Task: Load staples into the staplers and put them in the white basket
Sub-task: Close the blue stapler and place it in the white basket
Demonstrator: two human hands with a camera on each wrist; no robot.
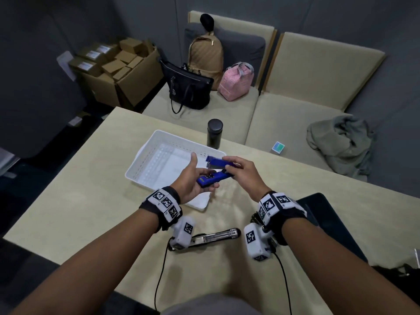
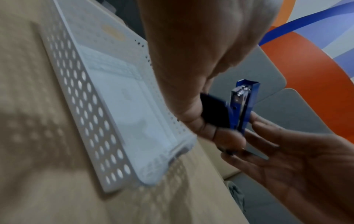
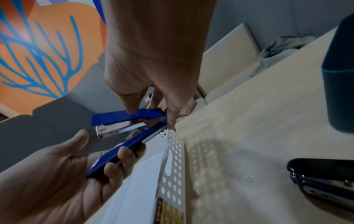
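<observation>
A small blue stapler (image 1: 214, 172) is held over the near right corner of the white basket (image 1: 145, 164), hinged open in a V. My left hand (image 1: 200, 179) grips its lower half (image 3: 122, 153) with curled fingers, thumb raised. My right hand (image 1: 236, 168) pinches the upper arm (image 3: 126, 116) near the hinge, so the metal staple channel (image 2: 239, 97) shows. I cannot tell whether staples are in it. A black stapler (image 1: 216, 236) lies opened flat on the table near my wrists. The basket (image 2: 86, 106) holds only a white label sheet.
A black bottle (image 1: 214, 133) stands just behind the basket's far right corner. A dark flat object (image 1: 322, 214) lies on the table (image 1: 68, 212) under my right forearm. Beyond the table, the sofa carries bags (image 1: 191, 87), a grey garment (image 1: 341, 144) and a small box (image 1: 278, 147).
</observation>
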